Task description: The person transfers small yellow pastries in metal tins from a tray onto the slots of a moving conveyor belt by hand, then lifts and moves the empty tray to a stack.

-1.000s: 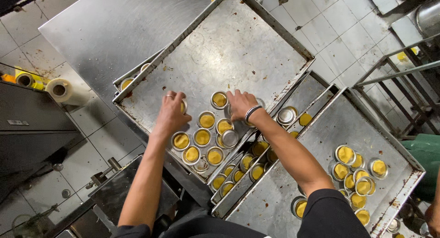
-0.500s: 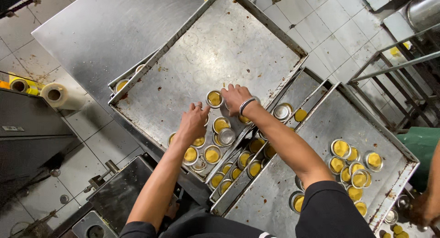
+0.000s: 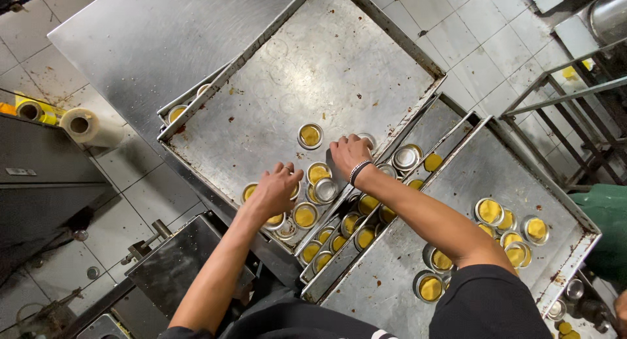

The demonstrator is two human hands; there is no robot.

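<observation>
— So what is seen from the head camera?

— A big metal tray (image 3: pixel 313 71) is seen from above, and everything else can be placed from it. A bunch of small round tins (image 3: pixel 307 202) filled with yellow stuff is kept at the tray's near corner. One tin (image 3: pixel 310 136) is set alone, a little farther in on the tray.

— Where are the hands?

— The left hand (image 3: pixel 274 192) is laid flat over the tins at the near corner, with the fingers spread. It cannot be told whether a tin is gripped under it. The right hand (image 3: pixel 349 155) is placed at the tray's right edge, with the fingers curled down onto a tin (image 3: pixel 368 140). That tin is mostly hidden, so a firm hold cannot be told either. A dark band is worn on that wrist.

— Why are the tins packed so close?

— Probably so that many can be fitted on one tray and reached without a stretch.

— What is beside the big tray?

— To its right, narrow trays (image 3: pixel 366 228) are stacked slanted, with more tins held in them. Past those, a second wide tray (image 3: pixel 457 202) is laid, with tins grouped at its far side. To the left of the big tray, a roll of clear wrap (image 3: pixel 88 127) is kept on a dark counter. White floor tiles (image 3: pixel 483 32) are seen behind the big tray.
</observation>
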